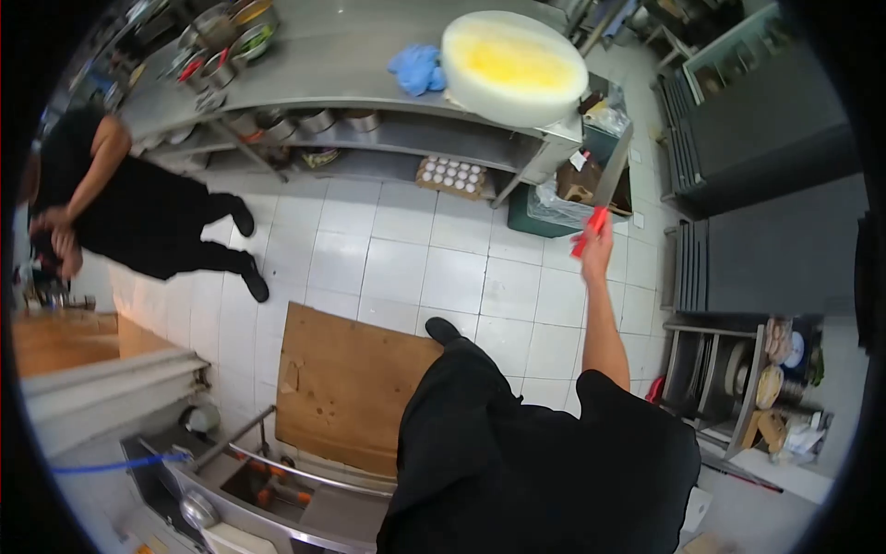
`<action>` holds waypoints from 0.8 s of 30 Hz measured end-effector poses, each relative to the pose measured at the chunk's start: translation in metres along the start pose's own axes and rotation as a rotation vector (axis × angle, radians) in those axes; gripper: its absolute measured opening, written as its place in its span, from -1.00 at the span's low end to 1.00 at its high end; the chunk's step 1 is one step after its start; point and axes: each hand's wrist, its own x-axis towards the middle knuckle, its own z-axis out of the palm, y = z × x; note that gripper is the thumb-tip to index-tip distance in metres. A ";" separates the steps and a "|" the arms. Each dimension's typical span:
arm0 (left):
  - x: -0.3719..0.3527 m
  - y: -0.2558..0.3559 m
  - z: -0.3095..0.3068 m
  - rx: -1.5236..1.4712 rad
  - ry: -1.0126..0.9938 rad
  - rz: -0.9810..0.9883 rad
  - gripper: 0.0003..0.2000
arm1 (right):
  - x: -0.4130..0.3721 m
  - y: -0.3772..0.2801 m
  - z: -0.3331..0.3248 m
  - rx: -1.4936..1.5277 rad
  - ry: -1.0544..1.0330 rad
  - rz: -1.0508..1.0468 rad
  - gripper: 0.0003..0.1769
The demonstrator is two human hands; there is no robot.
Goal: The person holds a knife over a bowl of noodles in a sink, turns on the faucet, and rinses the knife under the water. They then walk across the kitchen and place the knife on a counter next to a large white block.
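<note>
My right hand (598, 257) is wrapped round the red handle of a large knife (613, 175). The arm is stretched forward, and the wide blade points up and away, seen over an open green bin (535, 214). Inside that bin are a clear plastic liner and brown packaging. Just left of the blade, a thick round white chopping block (512, 102) with a yellow-stained top sits on the corner of a steel table (360, 65). A crumpled blue plastic piece (417, 70) lies beside the block. My left hand does not show.
Another person (138, 198) in black stands at the left. Flattened cardboard (346, 388) covers floor tiles near my foot. An egg tray (450, 177) rests on the table's lower shelf. Grey cabinets (771, 245) line the right, and a steel sink (249, 480) is at lower left.
</note>
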 end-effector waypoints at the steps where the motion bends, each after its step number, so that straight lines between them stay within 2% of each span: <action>1: -0.006 0.014 0.018 0.016 -0.033 0.028 -0.76 | 0.032 -0.011 -0.007 -0.034 0.048 -0.063 -0.45; 3: -0.016 0.041 0.054 0.056 -0.101 0.081 -0.76 | 0.106 -0.024 -0.025 -0.362 0.112 -0.061 -0.49; 5: -0.024 0.065 0.085 0.097 -0.171 0.134 -0.76 | 0.180 -0.034 -0.047 -0.983 0.132 -0.530 -0.57; 7: -0.032 0.087 0.113 0.151 -0.236 0.184 -0.77 | 0.238 -0.047 -0.054 -0.881 0.167 -0.374 -0.65; 9: -0.039 0.101 0.133 0.188 -0.285 0.225 -0.77 | 0.247 -0.114 -0.040 -0.647 0.071 -0.024 -0.69; 11: -0.044 0.115 0.151 0.218 -0.320 0.257 -0.77 | 0.273 -0.136 -0.039 -0.550 0.021 -0.065 -0.74; 14: -0.048 0.132 0.167 0.260 -0.354 0.305 -0.77 | 0.323 -0.136 -0.050 -0.426 -0.022 -0.002 -0.75; 16: -0.050 0.139 0.173 0.292 -0.365 0.321 -0.77 | 0.338 -0.139 -0.053 -0.271 -0.060 0.098 -0.84; 24: -0.054 0.146 0.164 0.343 -0.329 0.330 -0.77 | 0.361 -0.167 -0.060 -0.213 -0.005 0.082 -0.84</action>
